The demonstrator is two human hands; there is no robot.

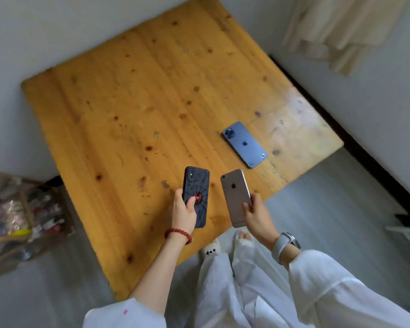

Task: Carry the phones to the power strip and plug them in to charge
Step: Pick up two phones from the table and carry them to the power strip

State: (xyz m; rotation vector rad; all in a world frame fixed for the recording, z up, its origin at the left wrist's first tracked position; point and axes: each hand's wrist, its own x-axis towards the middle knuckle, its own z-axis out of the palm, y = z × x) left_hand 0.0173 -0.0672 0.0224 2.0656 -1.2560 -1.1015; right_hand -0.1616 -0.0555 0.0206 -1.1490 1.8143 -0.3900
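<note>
- Both hands are occupied: left hand (pixel 184 210) is wrapped round the lower half of a black spider-case phone (pixel 196 190), thumb laid across its back; right hand (pixel 256 213) pinches the lower part of a grey phone (pixel 236 195), fingers on one edge, thumb on the back.
- Both phones are held back-side up, tilted, raised off the wooden table (pixel 133 110) near its front edge; they sit close together but apart, not touching.
- A 3rd phone, blue (pixel 245 144), is left lying flat & camera-side up on the table, towards the right, beyond the grey one and well clear of both hands.
- Power strip: not seen anywhere in view; no cables or chargers visible either.
- Step judged: pick-up stage, approx. 2 of 3 phones collected, carrying not yet begun, nothing plugged in.
- Next move, as a guess: either the blue phone is gathered too, which calls for 1 hand to stack or double up 2 phones w/o loosening its hold, or the 2 held are taken to the strip first & a return trip is made.
- Grey phone is held only at its lower end, so a firmer grip is prob. needed before walking.
- Strip location must be found by turning away from the table; direction can't be told.
</note>
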